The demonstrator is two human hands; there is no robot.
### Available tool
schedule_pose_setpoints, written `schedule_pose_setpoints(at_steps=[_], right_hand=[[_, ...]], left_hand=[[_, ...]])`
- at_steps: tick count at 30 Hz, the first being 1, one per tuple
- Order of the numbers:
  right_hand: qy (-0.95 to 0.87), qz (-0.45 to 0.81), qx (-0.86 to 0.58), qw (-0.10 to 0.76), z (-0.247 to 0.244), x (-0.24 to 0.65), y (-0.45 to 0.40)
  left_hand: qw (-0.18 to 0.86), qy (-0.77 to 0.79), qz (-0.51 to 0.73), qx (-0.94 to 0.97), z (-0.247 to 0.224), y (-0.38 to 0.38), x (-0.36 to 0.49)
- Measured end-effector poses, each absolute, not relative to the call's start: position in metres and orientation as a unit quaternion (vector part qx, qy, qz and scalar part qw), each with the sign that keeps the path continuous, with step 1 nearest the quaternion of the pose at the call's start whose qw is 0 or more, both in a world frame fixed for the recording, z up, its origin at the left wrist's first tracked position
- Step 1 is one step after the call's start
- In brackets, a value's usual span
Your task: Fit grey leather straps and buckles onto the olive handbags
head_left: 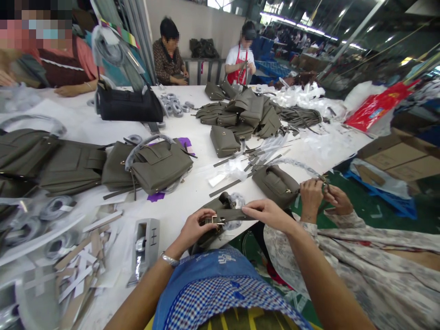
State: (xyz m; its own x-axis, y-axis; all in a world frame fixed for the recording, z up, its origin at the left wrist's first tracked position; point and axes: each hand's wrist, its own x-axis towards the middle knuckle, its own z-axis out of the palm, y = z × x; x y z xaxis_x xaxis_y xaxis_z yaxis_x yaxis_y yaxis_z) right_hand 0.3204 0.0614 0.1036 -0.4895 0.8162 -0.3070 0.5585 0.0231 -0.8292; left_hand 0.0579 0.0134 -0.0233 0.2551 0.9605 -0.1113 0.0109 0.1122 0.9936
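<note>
An olive-green strap (pixel 233 215) with a metal buckle (pixel 217 220) is stretched between my two hands. My left hand (pixel 196 228) pinches it at the buckle end, thumb and fingers closed round the frame. Further right, my right hand (pixel 270 212) holds the strap between thumb and fingers. Beneath them, at the table's near edge, lies an olive handbag (pixel 206 241), partly covered by my left hand and the strap. A roll of clear wrapping (pixel 237 200) shows just behind the strap.
To my right, a co-worker's hands (pixel 312 197) handle a strap of another handbag (pixel 276 185). Olive handbags (pixel 161 165) stand at left; more bags (pixel 240 110) are piled at the back. A tape dispenser (pixel 146 243) and card strips (pixel 85 266) lie at front left.
</note>
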Motion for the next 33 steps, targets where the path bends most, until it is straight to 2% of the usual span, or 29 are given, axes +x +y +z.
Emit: schedule_pose_setpoints(at_steps=[6,12,18,22,27,33], right_hand=[[-0.758,0.392,-0.517,0.066,0.092,0.299,0.056],[-0.744,0.428,-0.509,0.068,0.082,0.289,0.061],[-0.743,0.434,-0.51,-0.001,0.064,0.283,0.066],[-0.812,0.309,-0.493,-0.037,0.062,0.271,0.062],[-0.917,0.104,-0.383,-0.02,0.063,0.253,0.048],[-0.927,0.068,-0.363,-0.058,0.048,0.235,0.046]], left_hand=[[0.563,0.484,0.41,0.529,-0.027,0.012,0.063],[0.526,0.513,0.39,0.555,-0.024,0.011,0.061],[0.492,0.522,0.344,0.606,-0.026,0.011,0.058],[0.484,0.548,0.332,0.596,-0.032,0.014,0.059],[0.518,0.543,0.373,0.546,-0.041,0.018,0.06],[0.508,0.532,0.356,0.576,-0.035,0.019,0.054]])
